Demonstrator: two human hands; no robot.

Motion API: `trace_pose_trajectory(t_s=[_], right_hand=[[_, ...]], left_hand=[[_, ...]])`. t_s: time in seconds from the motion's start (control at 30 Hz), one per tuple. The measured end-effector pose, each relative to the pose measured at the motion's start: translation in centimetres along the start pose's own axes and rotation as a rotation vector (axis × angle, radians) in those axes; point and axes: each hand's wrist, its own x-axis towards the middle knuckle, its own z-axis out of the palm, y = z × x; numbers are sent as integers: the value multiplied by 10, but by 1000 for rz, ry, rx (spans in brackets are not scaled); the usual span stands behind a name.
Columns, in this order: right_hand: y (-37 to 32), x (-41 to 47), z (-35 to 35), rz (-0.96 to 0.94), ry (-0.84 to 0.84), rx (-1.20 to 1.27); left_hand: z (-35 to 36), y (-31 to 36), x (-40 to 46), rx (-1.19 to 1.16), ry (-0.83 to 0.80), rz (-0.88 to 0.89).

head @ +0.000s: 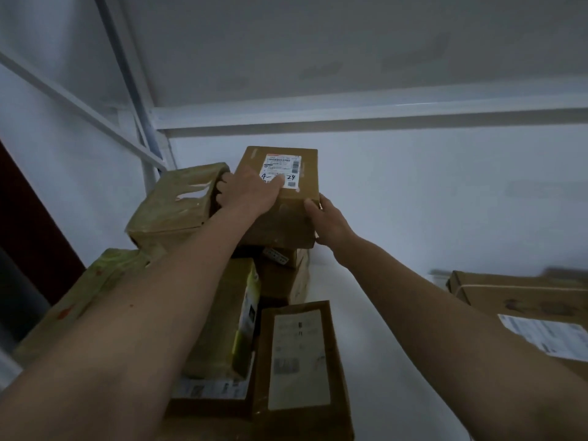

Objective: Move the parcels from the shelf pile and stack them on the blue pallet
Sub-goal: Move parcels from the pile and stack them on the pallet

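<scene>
The top parcel (280, 198), a brown cardboard box with a white shipping label (280, 171) facing up, sits at the peak of the shelf pile, resting on the boxes beneath it. Its long axis runs away from the camera toward the back wall (445, 192), and it is tilted slightly, near end lower. It is gripped by two hands: the left hand (246, 194) is curled over its left edge with the thumb laid across the label, and the right hand (329, 219) is clasped round its near right corner. About seven further parcels can be counted in the pile, among them a tape-wrapped box (178, 208) touching the top parcel's left side and a labelled box (299, 361) nearest the camera. One separate flat carton (525, 313) lies well apart on the white shelf (381, 297) to the right.
</scene>
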Motion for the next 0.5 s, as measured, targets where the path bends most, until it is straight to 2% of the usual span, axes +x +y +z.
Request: trace_pose_trajectory(t_s=[0.13, 0.27, 0.5], right_hand=[[-2, -14, -17, -53, 18, 89], [-11, -39, -43, -163, 133, 53], [6, -108, -96, -169, 361, -7]], left_hand=[[-2, 19, -9, -45, 69, 73], [-11, 43, -34, -139, 102, 160], [6, 85, -104, -336, -43, 333]])
